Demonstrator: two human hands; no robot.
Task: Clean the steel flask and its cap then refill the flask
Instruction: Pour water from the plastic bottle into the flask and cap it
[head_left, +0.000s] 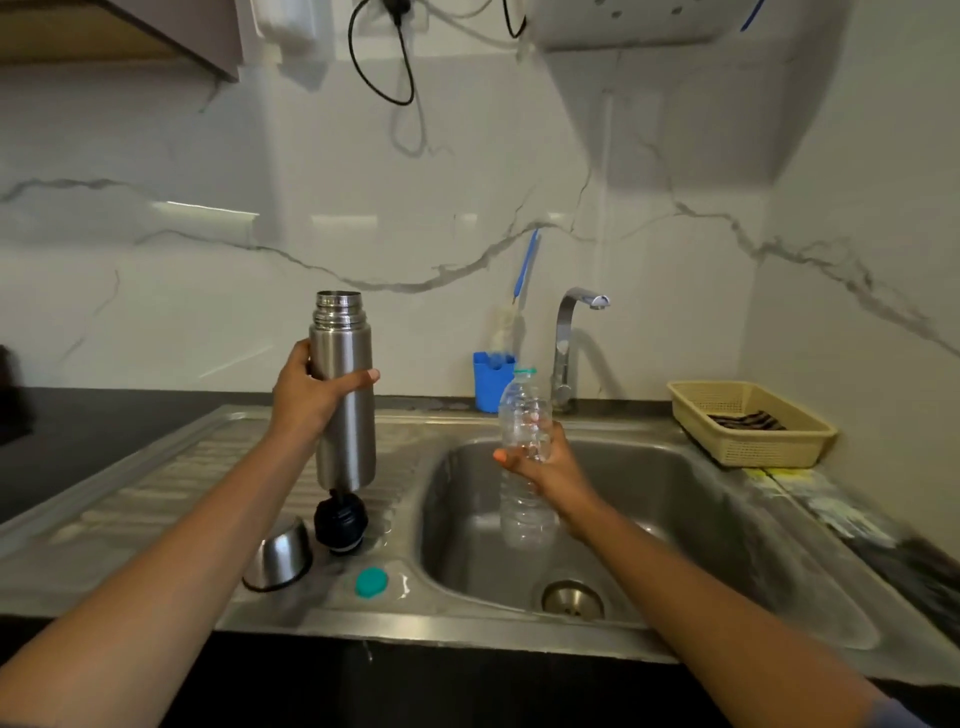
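Basin (675, 519) open below right hand (551, 467) with bottle (524, 512); left hand (306, 397) holds flask (344, 358).

The left hand (311, 400) grips the cylindrical stainless-steel flask (345, 415) upright above the ridged steel drainboard (182, 493). Directly below that grip, on the drainboard, lies the black round stopper (340, 522). The domed steel cup cap (280, 556) is just left of it, and the small teal plastic bottle cap (371, 582) is nearer the person.

To the right, the right hand (545, 467) grips the clear ribbed plastic bottle (524, 509) upright over the steel sink basin (675, 493). Behind this grip stand the blue plastic holder (491, 382), with the blue-handled white bottle brush (511, 322) in it, and the chrome tap (569, 343). Well to its right sits the beige perforated plastic basket (748, 421).
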